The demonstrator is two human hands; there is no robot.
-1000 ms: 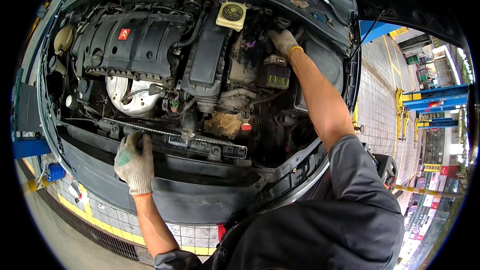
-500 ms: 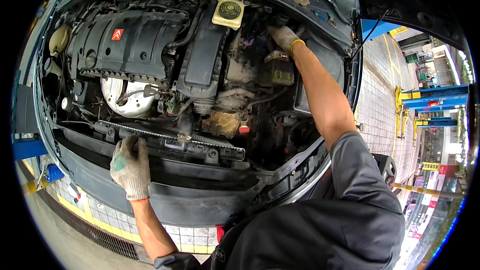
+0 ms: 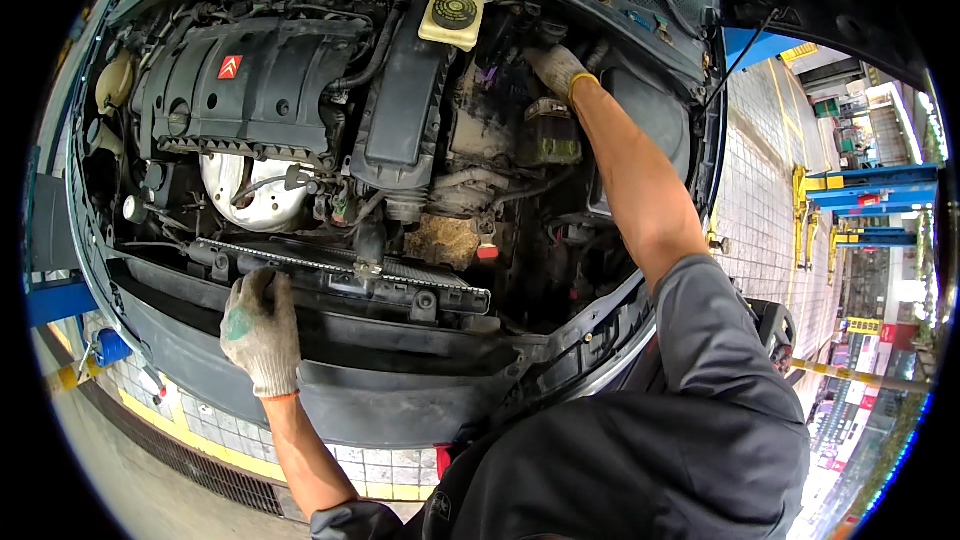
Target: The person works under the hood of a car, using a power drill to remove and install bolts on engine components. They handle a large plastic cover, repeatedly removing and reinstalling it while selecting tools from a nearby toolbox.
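A gloved left hand of mine (image 3: 260, 328) lies over the dark front panel (image 3: 390, 405) of an open car engine bay. Its fingers curl together beside the radiator (image 3: 305, 258), and what they grip, if anything, is hidden. Deep in the far right of the bay is my right hand (image 3: 556, 68), also in a pale knitted glove. It reaches in beside a dark box-shaped part (image 3: 551, 132), right of the yellowish fluid reservoir (image 3: 453, 18) with a black cap. Its fingertips are lost among dark parts, so their grip does not show.
A black engine cover (image 3: 255, 80) fills the left of the bay, with a silver heat shield (image 3: 255, 190) below it. An air filter housing (image 3: 400, 125) stands in the middle. At right, a thin prop rod (image 3: 742, 58) rises; blue lift arms (image 3: 870, 195) stand beyond.
My right hand has shifted slightly left and away from me, among the same parts. My left hand stays where it was. The whole view has moved a little.
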